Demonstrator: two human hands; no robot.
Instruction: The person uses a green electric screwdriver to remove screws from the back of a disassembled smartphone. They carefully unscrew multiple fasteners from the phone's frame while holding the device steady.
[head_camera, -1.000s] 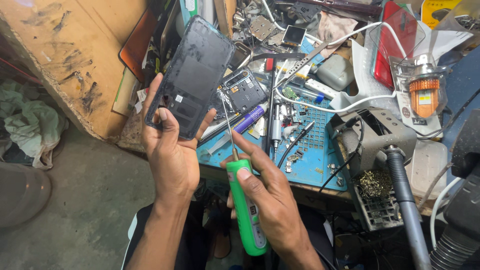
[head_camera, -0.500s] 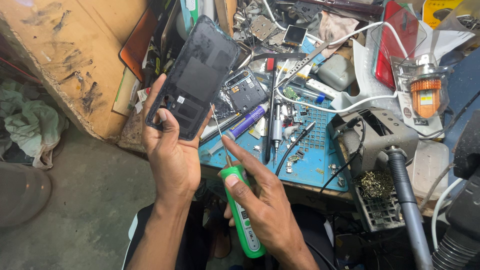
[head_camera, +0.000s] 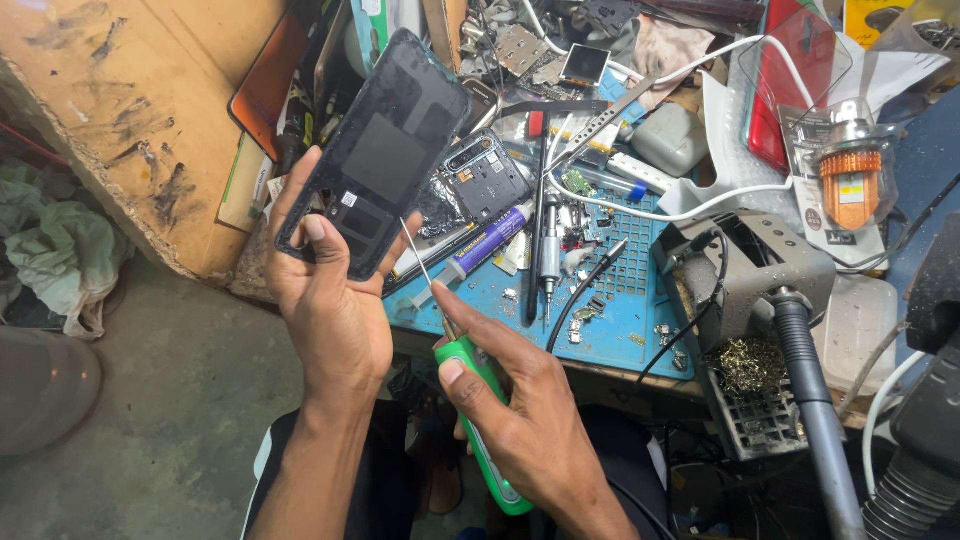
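Nearest, the right hand (head_camera: 530, 420) gripped a glossy green plastic screwdriver (head_camera: 480, 425), its thin steel shaft pointing to 11 o'clock. At 10 o'clock, the left hand (head_camera: 335, 310) clasped a flat, matte black phone back (head_camera: 385, 165). Beyond lay a perforated blue mat (head_camera: 625, 300) on the cluttered surface.

Blue work mat (head_camera: 610, 300) on desk, littered w/ small parts. Purple syringe tube (head_camera: 487, 245) at mat's left, dark pen-type tool (head_camera: 548, 262) just beside it. Camera-module board (head_camera: 483, 182) above tube. Grey metal stand (head_camera: 760, 270) right of mat, brass wool (head_camera: 748, 365) below it. Orange-capped bulb (head_camera: 850, 185) far right. Green-white rag (head_camera: 45, 235) on floor, left.
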